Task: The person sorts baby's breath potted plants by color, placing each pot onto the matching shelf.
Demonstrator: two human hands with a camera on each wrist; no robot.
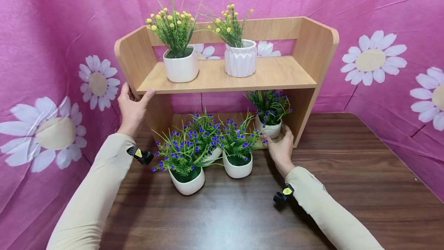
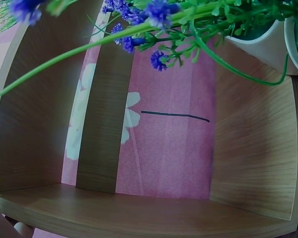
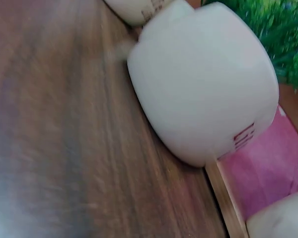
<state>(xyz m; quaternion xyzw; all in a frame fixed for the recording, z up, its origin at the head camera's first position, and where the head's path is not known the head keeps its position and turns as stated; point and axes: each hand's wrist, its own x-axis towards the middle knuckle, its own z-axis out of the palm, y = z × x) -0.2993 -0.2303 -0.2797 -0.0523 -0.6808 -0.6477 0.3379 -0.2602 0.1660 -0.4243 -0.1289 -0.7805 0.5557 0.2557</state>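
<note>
My left hand grips the left side of a two-tier wooden shelf, thumb against the front edge of the upper board. At the lower tier's right end, my right hand holds a potted plant with blue-purple flowers by its white pot, which is low over or on the bottom board. Part of that white pot shows in the right wrist view's corner. In front of the lower tier are three similar potted plants: left, middle and right.
Two yellow-flowered plants occupy the upper tier, one in a smooth white pot, the other in a ridged white pot. Everything rests on a dark wood-grain table. A pink cloth with daisies hangs behind and at both sides.
</note>
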